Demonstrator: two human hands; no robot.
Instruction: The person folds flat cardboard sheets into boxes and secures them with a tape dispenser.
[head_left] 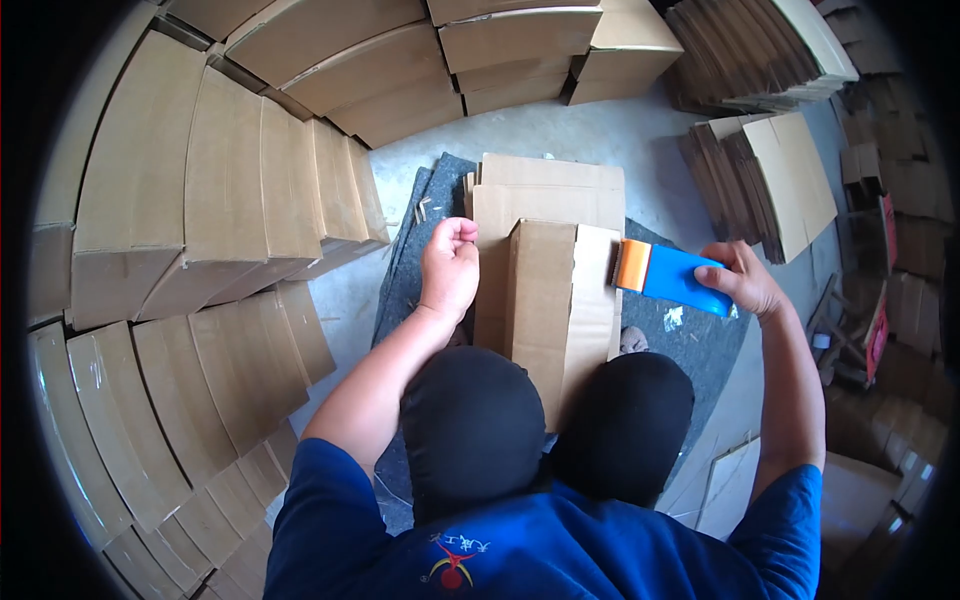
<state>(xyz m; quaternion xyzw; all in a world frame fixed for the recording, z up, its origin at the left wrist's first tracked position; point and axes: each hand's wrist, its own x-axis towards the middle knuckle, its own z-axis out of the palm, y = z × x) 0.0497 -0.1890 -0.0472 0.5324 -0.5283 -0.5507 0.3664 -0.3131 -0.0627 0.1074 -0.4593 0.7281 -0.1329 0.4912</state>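
A closed cardboard box (541, 290) stands between my knees, with one lengthwise flap edge showing along its top. My right hand (742, 280) is wrapped round the blue body of a tape dispenser (684, 278). The dispenser's orange head and dark toothed edge meet or nearly meet the box's right side. Left of the box, my left hand (451, 266) is closed, fingers curled in; whether anything is inside them is hidden. Flat cardboard sheets (552, 187) lie under and beyond the box.
Stacked cardboard boxes (135, 215) form walls to the left and ahead. Bundles of flattened cardboard (785, 185) stand at the right. A dark mat (690, 322) with small scraps covers the floor under the work. My knees (473, 435) flank the box.
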